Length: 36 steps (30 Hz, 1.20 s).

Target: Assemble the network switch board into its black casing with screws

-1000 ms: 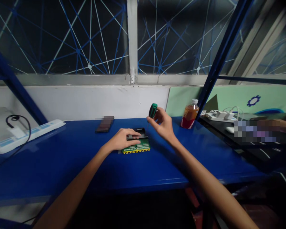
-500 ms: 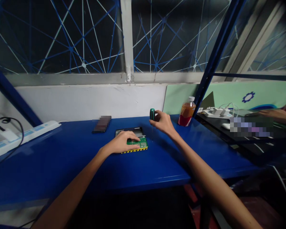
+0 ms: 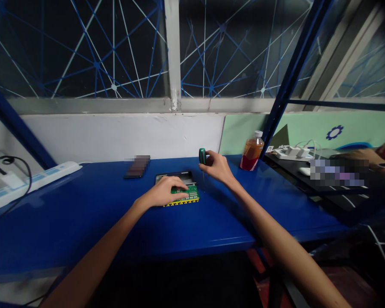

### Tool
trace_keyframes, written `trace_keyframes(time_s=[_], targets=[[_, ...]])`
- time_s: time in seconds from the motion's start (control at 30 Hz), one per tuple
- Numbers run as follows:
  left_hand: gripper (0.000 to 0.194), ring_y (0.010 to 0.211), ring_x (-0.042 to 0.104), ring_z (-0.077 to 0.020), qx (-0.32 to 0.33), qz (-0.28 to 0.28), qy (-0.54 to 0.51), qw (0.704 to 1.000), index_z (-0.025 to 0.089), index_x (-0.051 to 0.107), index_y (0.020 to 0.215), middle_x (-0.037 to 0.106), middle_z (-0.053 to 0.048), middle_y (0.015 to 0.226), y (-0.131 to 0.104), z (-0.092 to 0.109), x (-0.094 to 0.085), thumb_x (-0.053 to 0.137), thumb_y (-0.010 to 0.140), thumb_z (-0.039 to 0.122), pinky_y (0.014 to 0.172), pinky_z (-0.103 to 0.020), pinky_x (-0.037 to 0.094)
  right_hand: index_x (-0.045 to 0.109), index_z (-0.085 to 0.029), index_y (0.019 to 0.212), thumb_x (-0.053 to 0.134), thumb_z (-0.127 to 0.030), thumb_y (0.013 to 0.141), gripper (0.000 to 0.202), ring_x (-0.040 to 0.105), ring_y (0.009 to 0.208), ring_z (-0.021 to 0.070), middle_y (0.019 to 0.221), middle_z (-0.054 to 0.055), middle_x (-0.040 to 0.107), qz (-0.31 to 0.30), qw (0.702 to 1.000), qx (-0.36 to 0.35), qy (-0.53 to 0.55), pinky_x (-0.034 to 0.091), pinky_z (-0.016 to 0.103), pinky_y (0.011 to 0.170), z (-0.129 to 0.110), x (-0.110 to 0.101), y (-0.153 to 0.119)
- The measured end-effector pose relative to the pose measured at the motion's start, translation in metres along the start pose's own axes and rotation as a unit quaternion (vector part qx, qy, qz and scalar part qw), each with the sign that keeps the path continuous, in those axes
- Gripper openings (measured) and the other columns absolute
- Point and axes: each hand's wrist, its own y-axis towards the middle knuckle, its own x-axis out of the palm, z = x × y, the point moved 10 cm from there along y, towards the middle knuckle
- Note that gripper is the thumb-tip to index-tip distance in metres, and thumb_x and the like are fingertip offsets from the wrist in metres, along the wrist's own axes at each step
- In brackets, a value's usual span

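My left hand (image 3: 167, 192) holds a green circuit board (image 3: 192, 192) with a yellow connector strip (image 3: 182, 202) along its near edge. Fingers and thumb lie over the board and hide its left part. Behind it is a dark, tray-like casing (image 3: 188, 176), partly covered by the hand; whether the board sits in it I cannot tell. My right hand (image 3: 216, 167) is closed on a screwdriver with a green handle (image 3: 202, 155). The screwdriver is upright, its thin shaft pointing down just right of the board. Its tip is too faint to make out.
On the blue table (image 3: 192, 231) lie a phone-like dark slab (image 3: 137, 167), partly blurred, and a white power strip (image 3: 51, 173) at left. A drink bottle (image 3: 253, 150) stands at back right. A person's arm (image 3: 368, 158) reaches over the neighbouring dark desk.
My right hand has moved slightly left with the screwdriver, nearer the circuit board. My left hand has stayed in place. The other person's arm at far right has shifted.
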Motion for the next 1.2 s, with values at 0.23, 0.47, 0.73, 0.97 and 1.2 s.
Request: trace_keyframes(time_s=[0.23, 0.47, 0.73, 0.97, 1.2], targets=[[0.022, 0.077, 0.064, -0.0173, -0.013, 0.048, -0.029, 0.998, 0.018, 0.074, 0.092, 0.072, -0.006, 0.087, 0.003, 0.004, -0.002, 0.068, 0.081, 0.036, 0.070, -0.028, 0.047, 0.058, -0.014, 0.101, 0.063, -0.031, 0.072, 0.033, 0.059, 0.051, 0.0165, 0.061, 0.000, 0.060, 0.000, 0.980, 0.011, 0.199, 0.050, 0.032, 0.048, -0.006, 0.000, -0.001], [0.021, 0.078, 0.065, -0.0174, -0.012, 0.066, -0.044, 0.997, 0.016, 0.074, 0.090, 0.072, -0.006, 0.088, 0.003, 0.004, 0.001, 0.072, 0.077, 0.033, 0.073, -0.029, 0.049, 0.054, -0.015, 0.098, 0.068, -0.033, 0.071, 0.036, 0.062, 0.056, 0.0161, 0.065, 0.000, 0.060, -0.018, 0.942, 0.009, 0.334, 0.053, 0.031, 0.048, -0.020, 0.009, -0.005], [0.013, 0.074, 0.067, -0.0162, -0.004, 0.087, -0.061, 0.994, 0.018, 0.075, 0.079, 0.074, -0.004, 0.082, 0.004, 0.004, -0.002, 0.066, 0.082, 0.027, 0.070, -0.026, 0.048, 0.055, -0.016, 0.096, 0.071, -0.034, 0.071, 0.035, 0.062, 0.056, 0.0162, 0.065, 0.000, 0.061, 0.009, 0.934, 0.002, 0.358, 0.053, 0.030, 0.046, -0.021, 0.005, -0.006], [0.017, 0.073, 0.066, -0.0157, -0.010, 0.084, -0.053, 0.995, 0.019, 0.076, 0.081, 0.073, -0.003, 0.083, 0.003, 0.001, -0.001, 0.062, 0.084, 0.030, 0.069, -0.026, 0.047, 0.056, -0.017, 0.099, 0.071, -0.030, 0.071, 0.034, 0.062, 0.057, 0.0168, 0.068, 0.001, 0.063, 0.019, 0.930, -0.007, 0.368, 0.053, 0.031, 0.047, -0.022, 0.002, -0.007], [0.022, 0.069, 0.062, -0.0140, -0.012, 0.075, -0.045, 0.996, 0.017, 0.074, 0.076, 0.071, -0.003, 0.078, 0.003, 0.000, 0.000, 0.059, 0.087, 0.030, 0.065, -0.026, 0.044, 0.057, -0.016, 0.100, 0.071, -0.027, 0.071, 0.034, 0.061, 0.053, 0.0151, 0.066, 0.000, 0.063, 0.028, 0.929, -0.023, 0.368, 0.054, 0.031, 0.049, -0.026, 0.001, -0.009]])
